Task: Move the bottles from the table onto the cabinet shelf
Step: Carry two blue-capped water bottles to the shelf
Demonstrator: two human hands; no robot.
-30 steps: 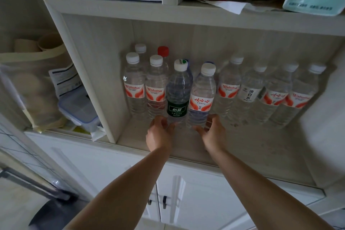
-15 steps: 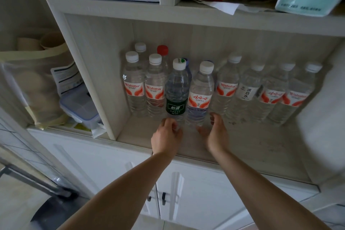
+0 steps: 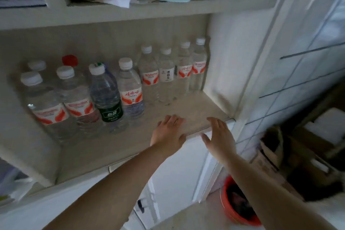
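The light is dim and soft, greyish, strongest on the white side wall (image 3: 229,58) at the shelf's (image 3: 186,110) right end. The shelf's back left corner lies in shadow. Everything is slightly smeared by motion blur, worst along the right edge, where the tiled wall (image 3: 308,61) bends with wide-angle distortion.

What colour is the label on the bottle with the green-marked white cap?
Dark green label, seen in the head view.
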